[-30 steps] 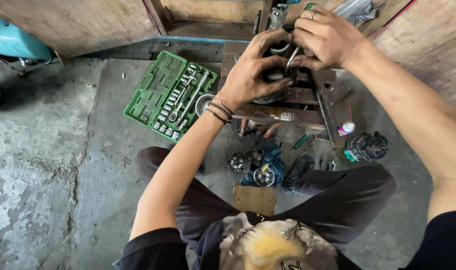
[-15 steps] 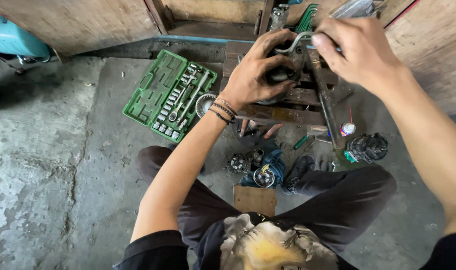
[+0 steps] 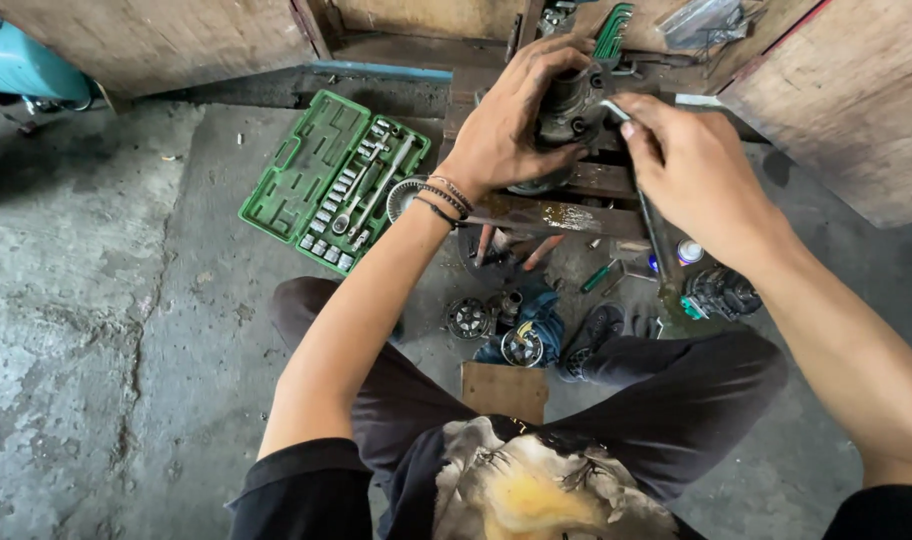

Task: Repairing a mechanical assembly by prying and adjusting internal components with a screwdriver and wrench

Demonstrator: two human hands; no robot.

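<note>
My left hand wraps over a dark, greasy metal engine part that rests on a low metal stand. Black bracelets ring that wrist. My right hand pinches a thin bent metal tool, whose tip touches the right side of the part. Both hands are smeared with grease. I sit on the concrete floor with my legs bent around the stand.
An open green socket set case lies on the floor to the left. Round metal parts on a blue cloth, a wood block, screwdrivers and a dark mechanical piece lie near my knees. Wooden panels stand at the back.
My right hand has come down from the upper right and brought the thin tool against the part. My left hand has stayed clamped on the part.
</note>
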